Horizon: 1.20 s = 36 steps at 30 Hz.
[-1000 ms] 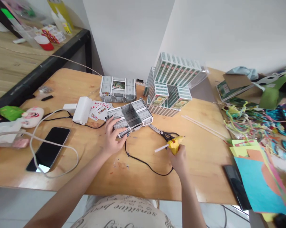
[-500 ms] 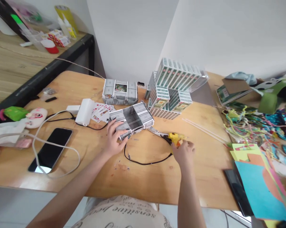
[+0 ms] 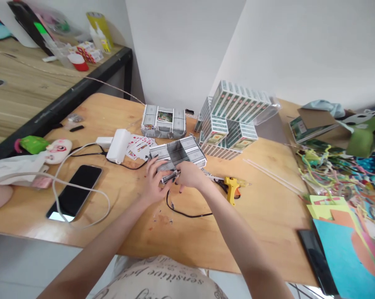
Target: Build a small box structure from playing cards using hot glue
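A box built from grey-backed playing cards (image 3: 192,150), with an open hollow in its middle, rests tilted on the table in front of me. My left hand (image 3: 154,182) grips its left near corner, thumb at the front side. At the middle of its near side, my right hand (image 3: 189,174) has its fingers closed on the wall; the exact fingertip contact is partly hidden. Right of that hand lies a yellow glue gun (image 3: 231,187), its black cable curving toward me. Loose playing cards (image 3: 140,147) are spread just behind my left hand.
A similar finished-looking card box (image 3: 175,120) stands behind. Stacked card packs (image 3: 238,99) rise at the back right. Two glue sticks (image 3: 271,176), coloured paper (image 3: 343,249) and craft scraps lie rightward. A phone (image 3: 77,191), white cable and white adapter (image 3: 118,145) are leftward.
My right hand has let go of the glue gun, leaving it on the table, and moved left to the card box's near side. My left hand stays on the box. The view has shifted slightly.
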Tool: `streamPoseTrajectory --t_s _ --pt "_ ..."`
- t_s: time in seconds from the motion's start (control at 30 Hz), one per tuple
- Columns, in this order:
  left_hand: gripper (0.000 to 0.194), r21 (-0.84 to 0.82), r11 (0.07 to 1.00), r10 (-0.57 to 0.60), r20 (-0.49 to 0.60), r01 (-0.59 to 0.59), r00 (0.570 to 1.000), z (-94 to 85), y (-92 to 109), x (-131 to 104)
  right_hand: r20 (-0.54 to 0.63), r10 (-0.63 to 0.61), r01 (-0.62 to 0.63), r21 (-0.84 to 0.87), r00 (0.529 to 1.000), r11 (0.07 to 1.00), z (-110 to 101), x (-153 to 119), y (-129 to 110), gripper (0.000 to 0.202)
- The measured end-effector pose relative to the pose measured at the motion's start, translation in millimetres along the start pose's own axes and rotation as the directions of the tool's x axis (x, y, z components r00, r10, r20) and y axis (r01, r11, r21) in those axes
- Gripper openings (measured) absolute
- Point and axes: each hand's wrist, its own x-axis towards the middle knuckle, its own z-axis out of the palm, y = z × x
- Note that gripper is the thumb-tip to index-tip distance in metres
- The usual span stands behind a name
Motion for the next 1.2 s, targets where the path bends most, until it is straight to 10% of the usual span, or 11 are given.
streamPoseTrajectory --t_s 0.33,0.77,1.2 --pt "0.056 -0.063 0.993 -0.103 -0.012 0.102 0.995 1.6 -1.8 -4.2 -0.043 0.006 0.004 0.225 0.999 0.974 21.9 8.3 17.5 0.007" --pt "0.096 -0.239 0.923 -0.327 -0.075 0.301 0.942 2.9 -5.3 -2.8 -0.164 -0.083 0.088 0.023 0.983 0.996 21.9 10.1 22.0 0.009" --pt "0.102 -0.204 0.935 -0.31 -0.071 0.29 0.948 -0.5 -4.0 -2.2 -0.237 -0.158 0.168 0.024 0.959 0.985 29.6 11.0 28.4 0.005"
